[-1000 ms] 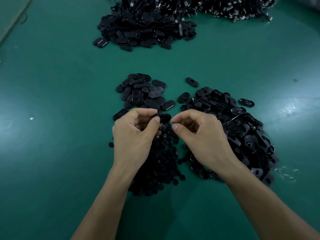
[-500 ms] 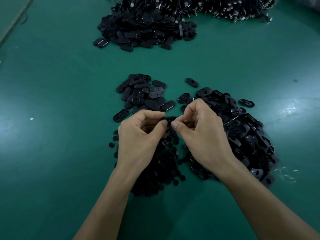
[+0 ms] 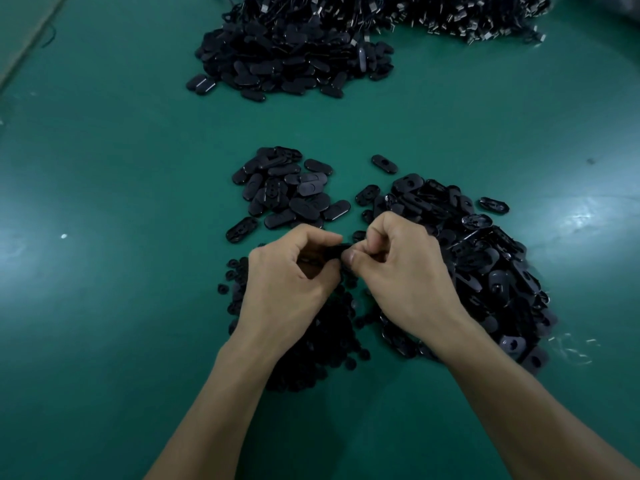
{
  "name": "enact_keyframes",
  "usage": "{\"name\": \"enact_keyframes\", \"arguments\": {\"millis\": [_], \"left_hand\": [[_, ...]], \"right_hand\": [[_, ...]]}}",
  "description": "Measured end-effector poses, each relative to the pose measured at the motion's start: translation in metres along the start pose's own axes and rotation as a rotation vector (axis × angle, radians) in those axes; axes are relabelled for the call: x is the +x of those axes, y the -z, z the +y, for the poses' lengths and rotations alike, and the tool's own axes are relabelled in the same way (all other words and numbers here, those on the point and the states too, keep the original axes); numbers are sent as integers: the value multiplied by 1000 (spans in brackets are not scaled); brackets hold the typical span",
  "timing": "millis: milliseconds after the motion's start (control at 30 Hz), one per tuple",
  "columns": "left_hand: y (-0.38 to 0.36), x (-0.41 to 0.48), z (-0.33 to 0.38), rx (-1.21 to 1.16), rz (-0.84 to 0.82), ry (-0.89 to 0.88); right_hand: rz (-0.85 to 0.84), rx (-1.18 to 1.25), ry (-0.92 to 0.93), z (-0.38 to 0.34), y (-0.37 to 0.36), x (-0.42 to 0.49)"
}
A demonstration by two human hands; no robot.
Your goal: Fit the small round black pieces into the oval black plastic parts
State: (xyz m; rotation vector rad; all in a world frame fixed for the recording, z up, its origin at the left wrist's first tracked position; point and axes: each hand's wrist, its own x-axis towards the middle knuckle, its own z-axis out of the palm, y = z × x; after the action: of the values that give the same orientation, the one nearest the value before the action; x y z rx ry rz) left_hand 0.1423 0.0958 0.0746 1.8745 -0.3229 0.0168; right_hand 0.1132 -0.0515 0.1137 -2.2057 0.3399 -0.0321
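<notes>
Black plastic is showing between the fingertips: the left hand (image 3: 291, 282) and right hand (image 3: 403, 271) are meeting thumb to thumb, both pinching one oval part (image 3: 335, 251) held just above the green table (image 3: 121, 306). Whether a round piece is sitting in it cannot be told; the fingers are hiding most of it. Beneath the hands, the round pieces (image 3: 322, 344) are lying heaped directly on the table. Just right of them the open oval parts (image 3: 485, 268) are forming a larger heap. Beyond the hands a smaller pile (image 3: 287, 192) of ovals is lying, with one stray oval (image 3: 384, 163) beside it. Far back, a big heap (image 3: 291, 60) is touching a tangle of wired bits (image 3: 450, 15).
</notes>
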Motion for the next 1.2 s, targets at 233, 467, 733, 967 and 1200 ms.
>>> {"name": "enact_keyframes", "arguments": {"millis": [233, 467, 733, 967, 1200], "left_hand": [[-4, -1, 0, 10, 38, -45], [-6, -2, 0, 155, 84, -190], [-7, -4, 0, 292, 138, -293], [-3, 0, -3, 148, 80, -156], [-2, 1, 1, -202, -16, 65]], "right_hand": [[27, 8, 40, -4, 3, -1], [66, -38, 39, -6, 1, -3], [32, 0, 63, -8, 7, -2], [-162, 81, 81, -1, 18, 4], [-121, 46, 202, 11, 19, 10]]}}
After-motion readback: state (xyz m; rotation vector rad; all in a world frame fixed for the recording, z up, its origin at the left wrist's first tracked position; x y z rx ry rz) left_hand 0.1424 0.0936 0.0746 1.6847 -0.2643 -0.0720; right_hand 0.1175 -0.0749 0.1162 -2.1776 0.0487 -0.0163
